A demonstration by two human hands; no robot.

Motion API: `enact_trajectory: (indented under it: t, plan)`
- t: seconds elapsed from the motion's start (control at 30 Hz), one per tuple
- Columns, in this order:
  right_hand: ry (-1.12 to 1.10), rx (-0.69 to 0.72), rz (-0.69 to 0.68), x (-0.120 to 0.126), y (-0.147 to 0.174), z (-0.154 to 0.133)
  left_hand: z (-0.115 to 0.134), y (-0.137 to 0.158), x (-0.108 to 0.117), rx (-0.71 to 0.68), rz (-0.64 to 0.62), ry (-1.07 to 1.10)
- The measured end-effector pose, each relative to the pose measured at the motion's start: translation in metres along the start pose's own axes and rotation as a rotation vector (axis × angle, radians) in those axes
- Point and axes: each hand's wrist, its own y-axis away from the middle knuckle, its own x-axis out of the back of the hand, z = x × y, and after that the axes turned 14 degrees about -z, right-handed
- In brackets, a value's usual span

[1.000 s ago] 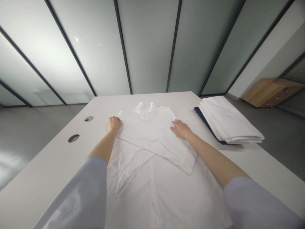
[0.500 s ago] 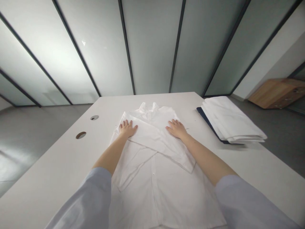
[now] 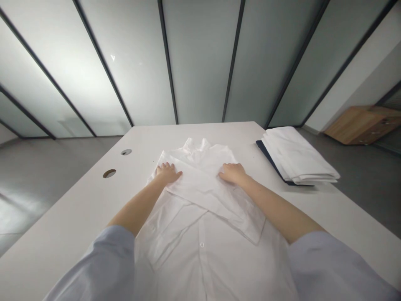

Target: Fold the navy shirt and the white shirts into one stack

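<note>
A white button-up shirt (image 3: 200, 196) lies front up on the table, collar at the far end, sleeves folded across its chest. My left hand (image 3: 168, 172) is on the shirt's upper left part, near the shoulder, fingers bent into the cloth and thumb out to the side. On the upper right part, my right hand (image 3: 232, 172) has its fingers curled down into the fabric, fingertips hidden. Both hands grip the cloth. The shirt's bottom edge runs out of view.
A stack of folded white cloth (image 3: 299, 154) rests on a dark blue flat item (image 3: 272, 163) at the table's right. Two round holes (image 3: 109, 173) pierce the white table (image 3: 78, 217) on the left. Frosted glass panels and a wooden cabinet (image 3: 360, 123) stand beyond.
My hands have gone from lying flat with fingers spread to curled fingers. The shirt has slid toward me; its collar, cuff and button sit nearer.
</note>
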Motion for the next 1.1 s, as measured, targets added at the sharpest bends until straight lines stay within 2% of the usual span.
enact_trajectory:
  t: [0.1,0.2,0.4,0.67,0.83,1.0,1.1]
  plan:
    - [-0.018,0.034,0.049,0.012,-0.010,-0.005,0.011,-0.005,0.005,-0.104,0.095,-0.026]
    - [-0.059,0.049,0.126,0.008,-0.028,-0.010,0.024,-0.012,0.003,-0.114,0.166,0.023]
    - [-0.149,-0.017,0.076,-0.015,-0.050,-0.011,0.032,-0.016,-0.006,-0.076,0.140,0.058]
    - [-0.171,-0.073,0.063,-0.024,-0.039,-0.011,0.029,-0.003,-0.010,-0.055,0.109,0.097]
    - [-0.165,-0.127,0.048,-0.017,-0.024,-0.015,0.033,0.010,-0.008,-0.011,0.080,0.072]
    - [-0.100,-0.089,0.034,-0.002,-0.017,-0.011,0.037,0.019,0.001,-0.012,0.051,0.011]
    - [-0.055,-0.047,0.092,0.003,-0.026,0.005,0.030,0.012,0.010,-0.026,0.070,-0.002]
